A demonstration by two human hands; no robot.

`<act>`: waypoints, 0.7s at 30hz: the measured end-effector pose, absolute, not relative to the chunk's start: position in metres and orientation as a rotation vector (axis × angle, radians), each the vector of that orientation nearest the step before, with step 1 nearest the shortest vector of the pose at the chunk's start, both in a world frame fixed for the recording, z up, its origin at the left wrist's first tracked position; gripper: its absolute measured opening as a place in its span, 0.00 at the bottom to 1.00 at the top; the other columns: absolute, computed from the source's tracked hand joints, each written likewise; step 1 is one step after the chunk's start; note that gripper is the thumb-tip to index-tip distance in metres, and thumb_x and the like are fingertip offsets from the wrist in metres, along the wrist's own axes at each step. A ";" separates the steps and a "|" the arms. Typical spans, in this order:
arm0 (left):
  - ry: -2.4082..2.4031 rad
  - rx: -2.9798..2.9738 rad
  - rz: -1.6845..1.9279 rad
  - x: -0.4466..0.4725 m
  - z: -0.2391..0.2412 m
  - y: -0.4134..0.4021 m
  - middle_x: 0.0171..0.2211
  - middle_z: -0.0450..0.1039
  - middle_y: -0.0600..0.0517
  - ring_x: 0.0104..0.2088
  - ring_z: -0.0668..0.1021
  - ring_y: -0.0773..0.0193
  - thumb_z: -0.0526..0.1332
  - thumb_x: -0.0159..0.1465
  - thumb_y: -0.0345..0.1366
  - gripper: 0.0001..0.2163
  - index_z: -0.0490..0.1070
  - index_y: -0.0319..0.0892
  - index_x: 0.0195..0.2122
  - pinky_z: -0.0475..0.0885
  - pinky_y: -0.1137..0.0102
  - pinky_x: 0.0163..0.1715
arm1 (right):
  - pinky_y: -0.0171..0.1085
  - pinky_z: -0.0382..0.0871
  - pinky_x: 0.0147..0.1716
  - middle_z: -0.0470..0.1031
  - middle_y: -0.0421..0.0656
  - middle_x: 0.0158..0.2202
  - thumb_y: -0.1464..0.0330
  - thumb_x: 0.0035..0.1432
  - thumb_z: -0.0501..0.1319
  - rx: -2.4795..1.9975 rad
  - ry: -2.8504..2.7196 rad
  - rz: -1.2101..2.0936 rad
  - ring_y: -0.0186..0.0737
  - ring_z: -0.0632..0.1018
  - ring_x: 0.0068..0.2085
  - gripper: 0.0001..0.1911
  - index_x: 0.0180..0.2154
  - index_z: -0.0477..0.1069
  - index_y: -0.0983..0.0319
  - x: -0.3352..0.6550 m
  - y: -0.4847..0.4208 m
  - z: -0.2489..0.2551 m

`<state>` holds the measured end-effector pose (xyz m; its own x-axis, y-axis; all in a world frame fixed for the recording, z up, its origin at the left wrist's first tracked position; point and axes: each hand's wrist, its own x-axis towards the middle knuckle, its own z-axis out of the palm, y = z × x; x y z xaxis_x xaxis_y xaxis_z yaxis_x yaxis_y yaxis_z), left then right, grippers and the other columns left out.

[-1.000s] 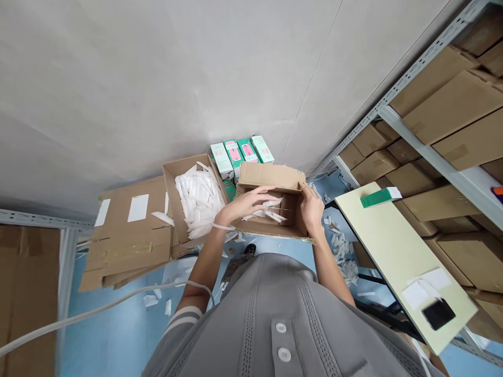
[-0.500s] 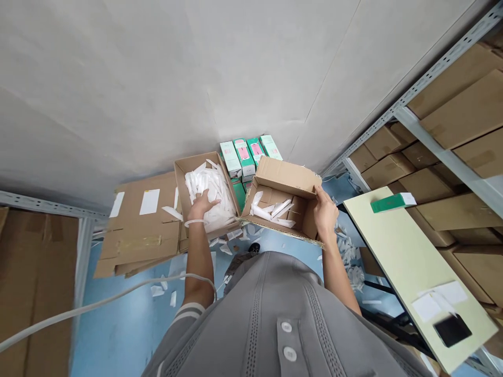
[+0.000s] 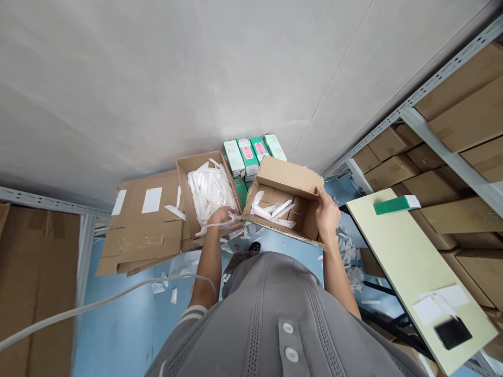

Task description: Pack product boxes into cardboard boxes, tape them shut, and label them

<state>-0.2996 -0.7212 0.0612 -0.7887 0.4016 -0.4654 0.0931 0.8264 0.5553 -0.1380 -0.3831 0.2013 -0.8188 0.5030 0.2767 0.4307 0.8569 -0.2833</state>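
Note:
My right hand grips the right wall of a small open cardboard box held above the floor; a few white packets lie inside it. My left hand is closed on a bunch of white packets at the near end of a second open box on the floor. That second box is full of the same white packets. A white band circles my left wrist.
Green-and-white product boxes stand against the wall behind both cartons. Flattened cardboard lies at the left. A pale table at the right carries a green box, papers and a phone. Shelves of cartons line the right. Packets litter the blue floor.
My left hand left the small box, reached into the packet-filled box and has now drawn back to its near end, closed on packets. My right hand kept its hold on the small box.

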 end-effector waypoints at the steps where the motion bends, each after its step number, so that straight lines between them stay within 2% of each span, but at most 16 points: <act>1: 2.437 0.346 0.716 -0.301 0.065 -0.725 0.35 0.79 0.49 0.39 0.80 0.58 0.64 0.47 0.28 0.09 0.76 0.40 0.30 0.71 0.70 0.42 | 0.39 0.73 0.49 0.70 0.40 0.61 0.81 0.55 0.48 -0.696 -2.685 0.299 0.43 0.76 0.55 0.35 0.61 0.65 0.55 -0.137 -0.382 0.200; 6: 2.608 0.235 0.829 -0.310 0.085 -0.744 0.37 0.78 0.50 0.43 0.77 0.58 0.57 0.54 0.29 0.07 0.74 0.42 0.31 0.69 0.68 0.48 | 0.39 0.73 0.50 0.69 0.40 0.61 0.82 0.55 0.48 -0.711 -2.689 0.301 0.43 0.76 0.55 0.35 0.61 0.65 0.54 -0.132 -0.380 0.198; 10: 2.816 0.137 1.122 -0.315 0.113 -0.751 0.37 0.76 0.49 0.43 0.76 0.57 0.57 0.55 0.31 0.05 0.72 0.42 0.31 0.67 0.66 0.49 | 0.40 0.74 0.49 0.69 0.40 0.61 0.81 0.55 0.48 -0.718 -2.693 0.305 0.44 0.76 0.56 0.34 0.61 0.66 0.55 -0.132 -0.380 0.198; 16: 3.042 0.167 1.464 -0.308 0.179 -0.736 0.39 0.74 0.49 0.44 0.74 0.58 0.57 0.59 0.32 0.04 0.71 0.42 0.34 0.66 0.65 0.49 | 0.40 0.74 0.49 0.69 0.39 0.61 0.81 0.56 0.48 -0.713 -2.693 0.302 0.44 0.77 0.55 0.34 0.61 0.65 0.54 -0.132 -0.382 0.202; 21: 3.049 0.410 1.666 -0.284 0.234 -0.702 0.38 0.73 0.51 0.45 0.74 0.60 0.57 0.63 0.33 0.04 0.71 0.43 0.35 0.67 0.66 0.50 | 0.40 0.72 0.52 0.70 0.41 0.61 0.80 0.57 0.48 -0.711 -2.703 0.333 0.43 0.76 0.56 0.33 0.61 0.66 0.55 -0.135 -0.389 0.209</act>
<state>-0.2841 -0.7017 0.2341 -0.9105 0.0314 0.4124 0.3640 0.5341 0.7630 -0.1346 -0.3894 0.2094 -0.8227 0.5103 0.2504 0.4344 0.8485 -0.3022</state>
